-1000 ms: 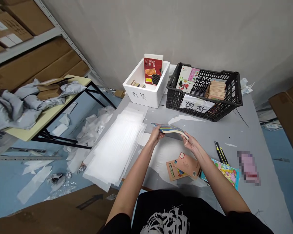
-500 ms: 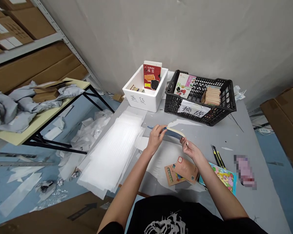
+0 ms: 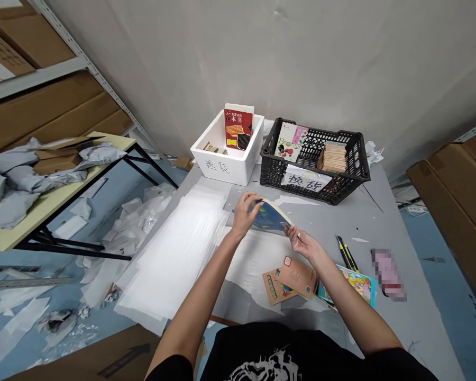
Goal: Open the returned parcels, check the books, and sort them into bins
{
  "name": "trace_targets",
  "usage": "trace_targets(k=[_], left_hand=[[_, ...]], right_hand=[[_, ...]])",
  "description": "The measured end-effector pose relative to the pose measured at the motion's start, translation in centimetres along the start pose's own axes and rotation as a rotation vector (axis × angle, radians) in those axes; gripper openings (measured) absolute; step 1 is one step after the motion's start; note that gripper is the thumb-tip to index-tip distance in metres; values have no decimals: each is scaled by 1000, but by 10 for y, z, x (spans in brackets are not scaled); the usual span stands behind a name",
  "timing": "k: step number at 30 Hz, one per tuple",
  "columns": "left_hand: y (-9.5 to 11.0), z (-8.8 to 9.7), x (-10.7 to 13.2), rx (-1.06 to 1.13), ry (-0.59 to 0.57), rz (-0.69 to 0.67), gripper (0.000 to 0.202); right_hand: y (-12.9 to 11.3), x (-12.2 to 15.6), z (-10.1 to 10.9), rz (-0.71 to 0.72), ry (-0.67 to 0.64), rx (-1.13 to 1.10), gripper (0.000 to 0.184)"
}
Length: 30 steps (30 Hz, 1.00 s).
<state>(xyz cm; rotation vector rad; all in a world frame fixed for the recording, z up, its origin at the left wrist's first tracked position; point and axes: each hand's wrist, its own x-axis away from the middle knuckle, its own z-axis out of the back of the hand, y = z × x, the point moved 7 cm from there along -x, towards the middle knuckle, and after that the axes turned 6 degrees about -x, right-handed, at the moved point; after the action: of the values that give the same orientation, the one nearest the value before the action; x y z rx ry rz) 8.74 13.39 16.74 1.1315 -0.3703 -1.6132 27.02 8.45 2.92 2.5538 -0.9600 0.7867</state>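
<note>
A warehouse stockroom — steel shelving (image 3: 35,79), stacked cardboard cartons (image 3: 51,111)

Before you, the work table (image 3: 381,227) carries a foam box (image 3: 222,164) at the far edge, with a plastic crate (image 3: 275,169) to its right. Foam sheets (image 3: 174,248) lie to your left; a utility knife (image 3: 347,253) and books (image 3: 289,278) lie to your right.
</note>
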Motion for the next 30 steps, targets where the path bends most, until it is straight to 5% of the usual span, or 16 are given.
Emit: trace_targets(k=[9, 19, 24, 27, 30], left_hand=[[-1, -5, 6, 178, -83, 122, 15], [-68, -15, 26, 528, 172, 559, 24], [-88, -27, 42, 663, 173, 695, 34], [-92, -33, 47, 746, 129, 745, 38], [-92, -37, 48, 812, 76, 776, 43]], right_hand=[[1, 13, -3, 9, 130, 162, 26], [-22, 32, -38, 438, 37, 1025, 39], [-35, 50, -53, 918, 286, 1678, 22], [-36, 59, -56, 1107, 375, 1747, 16], [-36, 60, -57, 1170, 252, 1663, 22]])
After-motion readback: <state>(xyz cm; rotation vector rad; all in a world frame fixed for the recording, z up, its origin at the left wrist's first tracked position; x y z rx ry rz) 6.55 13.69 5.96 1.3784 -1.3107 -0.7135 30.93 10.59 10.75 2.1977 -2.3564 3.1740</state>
